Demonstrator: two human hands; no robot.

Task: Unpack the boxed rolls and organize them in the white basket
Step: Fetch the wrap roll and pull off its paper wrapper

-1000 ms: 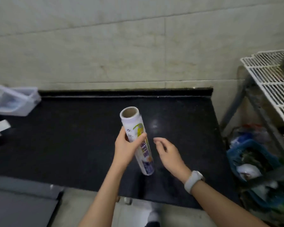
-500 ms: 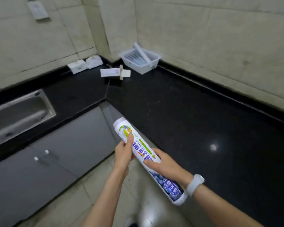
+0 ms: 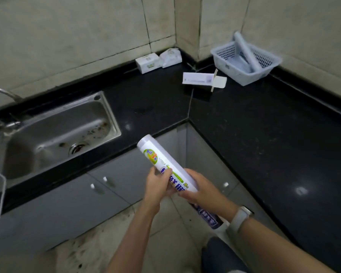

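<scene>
Both hands grip one white printed plastic-wrap roll (image 3: 166, 164) — left hand (image 3: 157, 187) mid-roll, right hand (image 3: 202, 191) lower, fingers closed round it. White perforated plastic basket (image 3: 264, 72) on black bench (image 3: 264, 134) corner — one pale roll (image 3: 245, 50) leaning inside.

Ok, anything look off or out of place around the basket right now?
Yes. The roll in the white basket lies slanted, one end propped over the rim instead of flat inside. An emptied box lies beside the basket on the counter, end flaps open. Nothing looks spilled.
</scene>
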